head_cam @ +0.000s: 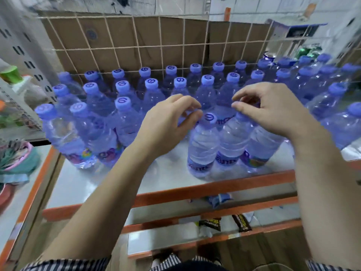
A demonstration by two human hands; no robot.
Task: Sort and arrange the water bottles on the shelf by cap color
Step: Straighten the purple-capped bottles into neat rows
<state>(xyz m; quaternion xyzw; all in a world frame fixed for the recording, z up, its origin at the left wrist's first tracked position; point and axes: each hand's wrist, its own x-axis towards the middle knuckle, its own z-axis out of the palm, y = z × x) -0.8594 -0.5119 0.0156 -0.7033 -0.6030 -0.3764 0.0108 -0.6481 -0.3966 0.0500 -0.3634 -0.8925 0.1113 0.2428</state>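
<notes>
Both hands hovered over the front cluster of water bottles [230,145] near the shelf's edge. The left hand [172,122] was curled, its fingertips right beside the blue cap [208,118] of the nearest bottle. The right hand [263,110] arched over the neck of the next bottle, hiding that cap. Whether either hand had actually closed on a bottle could not be told, since the fingers covered the contact. The pose suggested they were about to lift or nudge these strays by their tops, the easiest place to take hold with the bodies packed so tightly. Behind them stood the rows of blue-capped bottles [152,83], pressed back against the wire grid [136,47], probably to keep one colour together and the front free for sorting. Another small group [78,133] stood at the front left. The shelf [109,178] was a pale sheet with an orange edge [214,187], and cardboard [121,34] backed the grid. Lower shelves held snack packets [210,224], and something green [310,51] showed blurred at the far right.
</notes>
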